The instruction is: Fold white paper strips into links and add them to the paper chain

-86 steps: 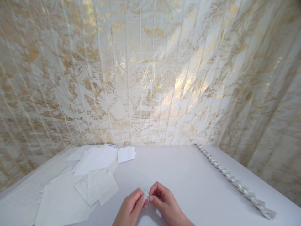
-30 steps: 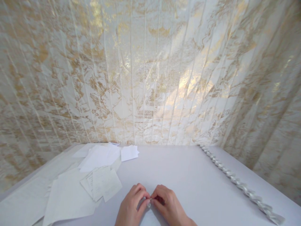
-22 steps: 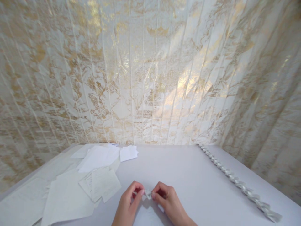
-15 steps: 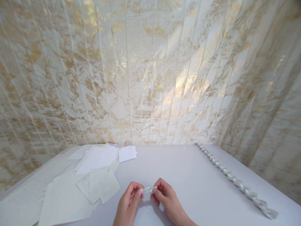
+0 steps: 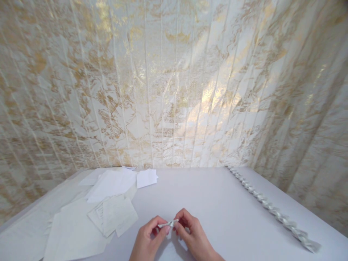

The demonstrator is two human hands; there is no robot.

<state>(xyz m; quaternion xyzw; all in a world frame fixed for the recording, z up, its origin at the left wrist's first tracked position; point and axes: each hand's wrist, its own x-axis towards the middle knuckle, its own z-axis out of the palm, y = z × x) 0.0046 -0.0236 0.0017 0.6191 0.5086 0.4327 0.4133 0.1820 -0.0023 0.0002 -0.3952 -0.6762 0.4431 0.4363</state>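
Note:
Low in the middle of the view, a small folded piece of paper [image 5: 170, 223], white with greyish print, is pinched between my two hands above the table. My left hand [image 5: 150, 236] grips its left part between thumb and index finger. On the other side, my right hand [image 5: 191, 232] pinches its right end the same way. Fingertips cover part of the folds. Both hands are close together, and their shadow falls on the white surface beneath.
A long braided strip of folded paper [image 5: 274, 212] runs along the table's right side. Overlapping paper sheets [image 5: 73, 228] cover the left, with smaller paper squares [image 5: 119, 214] on top. A little white stack [image 5: 146, 178] lies at the back of the white table [image 5: 217, 203], before a gold-patterned curtain [image 5: 174, 90].
The folded paper has turned and now tilts up to the right. My hands have come closer together, with my left thumb further in along the piece.

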